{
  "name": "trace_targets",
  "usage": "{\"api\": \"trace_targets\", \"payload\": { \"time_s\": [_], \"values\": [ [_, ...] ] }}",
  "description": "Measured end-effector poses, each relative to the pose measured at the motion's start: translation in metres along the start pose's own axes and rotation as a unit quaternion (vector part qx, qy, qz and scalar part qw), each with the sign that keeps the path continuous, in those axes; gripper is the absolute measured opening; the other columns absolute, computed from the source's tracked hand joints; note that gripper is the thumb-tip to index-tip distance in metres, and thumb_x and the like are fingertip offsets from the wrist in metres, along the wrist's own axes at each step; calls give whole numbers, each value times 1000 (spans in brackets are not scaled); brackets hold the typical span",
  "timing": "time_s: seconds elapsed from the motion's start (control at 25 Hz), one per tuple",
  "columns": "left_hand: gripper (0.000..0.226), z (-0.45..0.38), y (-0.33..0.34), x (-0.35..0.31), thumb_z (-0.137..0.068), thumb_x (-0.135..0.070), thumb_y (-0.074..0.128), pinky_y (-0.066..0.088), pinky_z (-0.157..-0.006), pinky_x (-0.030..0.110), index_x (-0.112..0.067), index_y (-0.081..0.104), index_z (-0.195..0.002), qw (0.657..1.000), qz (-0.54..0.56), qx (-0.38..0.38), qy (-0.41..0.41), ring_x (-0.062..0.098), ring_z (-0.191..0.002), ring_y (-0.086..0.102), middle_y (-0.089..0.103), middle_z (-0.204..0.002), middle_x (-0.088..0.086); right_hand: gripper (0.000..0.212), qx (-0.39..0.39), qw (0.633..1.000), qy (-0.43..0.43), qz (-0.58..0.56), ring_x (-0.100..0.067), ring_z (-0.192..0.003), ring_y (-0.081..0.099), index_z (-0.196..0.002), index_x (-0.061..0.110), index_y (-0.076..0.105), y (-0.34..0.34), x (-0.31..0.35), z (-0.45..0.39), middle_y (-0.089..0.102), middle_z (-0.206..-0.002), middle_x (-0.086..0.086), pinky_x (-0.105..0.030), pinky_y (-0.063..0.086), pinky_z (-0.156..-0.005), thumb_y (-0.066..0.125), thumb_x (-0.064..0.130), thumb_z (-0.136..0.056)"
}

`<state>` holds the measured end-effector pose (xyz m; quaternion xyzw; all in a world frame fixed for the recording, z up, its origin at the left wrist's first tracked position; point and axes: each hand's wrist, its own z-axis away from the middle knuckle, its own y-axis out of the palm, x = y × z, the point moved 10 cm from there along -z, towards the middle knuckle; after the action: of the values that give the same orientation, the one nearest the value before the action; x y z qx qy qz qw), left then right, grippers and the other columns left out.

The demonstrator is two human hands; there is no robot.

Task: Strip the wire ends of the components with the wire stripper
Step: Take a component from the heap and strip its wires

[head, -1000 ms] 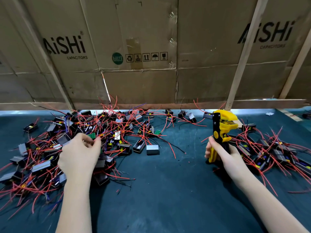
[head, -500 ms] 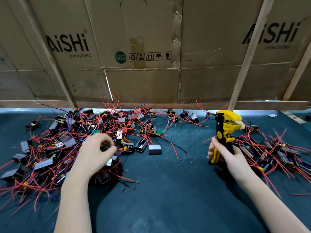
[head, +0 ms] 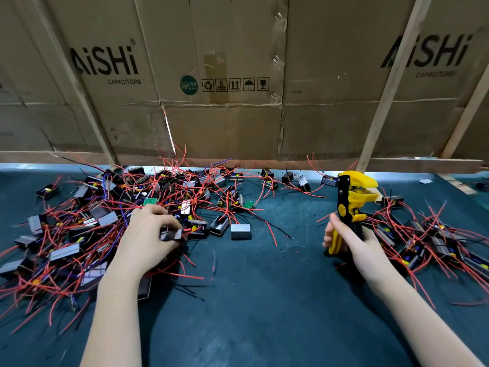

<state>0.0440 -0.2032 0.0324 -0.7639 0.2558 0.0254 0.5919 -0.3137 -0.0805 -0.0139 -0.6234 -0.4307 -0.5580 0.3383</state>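
A big pile of small black and grey components [head: 87, 229] with red, black and blue wires covers the left of the dark green table. My left hand [head: 148, 237] pinches one black component [head: 171, 235] at the pile's right edge, its wires trailing under my fingers. My right hand [head: 352, 242] grips the handles of a yellow and black wire stripper [head: 350, 200], held upright with its jaws pointing right. A second pile of wired components [head: 434, 242] lies to the right of the stripper.
A cardboard wall [head: 238, 115] with wooden slats closes off the back of the table. A loose grey component [head: 240, 231] and a black one [head: 219, 225] lie between my hands. The table mat [head: 264, 300] is bare green in front.
My left hand moved right out of the pile and now pinches a black component. My right hand still holds the stripper upright, almost unmoved.
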Motion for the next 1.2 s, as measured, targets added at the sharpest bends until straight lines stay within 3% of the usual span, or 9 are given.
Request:
{"api": "trace_targets", "payload": {
  "time_s": [0.28,0.4,0.56,0.72,0.8,0.96,1.04,1.12,1.2],
  "values": [
    [31,26,-68,-36,-72,-12,85,39,-80,17,-25,75,-99,925,170,-333,75,12,-92,52,51,-97,-4,48,-2,1000,4,6,-22,-72,60,-77,10,62,-1,-1,0,61,-73,-3,-42,51,-77,67,57,-69],
    [30,29,-67,-49,-80,-8,79,41,-83,11,-23,70,-105,884,305,-338,103,2,-92,56,59,-99,-4,47,-3,1000,4,7,-20,-71,60,-77,10,63,-1,-1,0,61,-72,-2,-41,52,-77,67,56,-69],
    [22,37,-61,-38,-90,-14,70,47,-81,11,-22,60,-107,828,387,-405,25,-2,-92,60,61,-97,-15,49,-6,1000,5,8,-20,-72,60,-79,8,62,-1,-1,1,62,-73,-2,-39,52,-76,67,56,-68],
    [15,18,-25,-27,-96,-3,56,57,-79,23,-17,52,-101,669,680,-294,-53,12,-83,68,63,-91,-1,49,-5,1000,6,8,-19,-72,60,-81,8,62,0,1,2,61,-73,-2,-35,53,-74,66,55,-69],
    [18,14,-24,-34,-95,1,53,57,-77,26,-16,53,-99,639,726,-253,-32,14,-79,69,64,-92,5,46,-7,1000,5,7,-19,-71,59,-81,8,61,0,2,2,60,-73,-2,-35,52,-74,66,53,-70],
    [16,7,-2,-76,-80,-12,61,55,-57,19,-22,72,-87,656,751,-75,-9,9,-62,67,72,-79,0,45,-13,1000,5,5,-19,-70,60,-81,9,61,0,2,3,60,-73,-1,-32,52,-71,66,53,-69],
    [14,13,32,-108,-76,-13,67,54,-54,21,-21,76,-83,727,684,60,-12,11,-59,64,72,-77,3,46,-16,1000,9,4,-19,-71,60,-80,10,62,-1,1,2,61,-72,0,-30,53,-70,67,54,-68],
    [11,28,72,-136,-78,-11,75,51,-59,21,-14,74,-88,844,505,179,28,9,-61,59,69,-77,6,48,-19,1000,13,3,-19,-71,60,-79,10,62,-2,0,2,62,-71,1,-31,53,-71,68,56,-65],
    [10,37,98,-149,-82,-18,77,44,-65,19,-14,74,-91,932,288,200,92,-1,-62,52,67,-77,-3,49,-20,1000,14,2,-19,-71,61,-79,11,63,-2,-1,2,62,-71,2,-36,53,-76,68,57,-64]
  ]
}}
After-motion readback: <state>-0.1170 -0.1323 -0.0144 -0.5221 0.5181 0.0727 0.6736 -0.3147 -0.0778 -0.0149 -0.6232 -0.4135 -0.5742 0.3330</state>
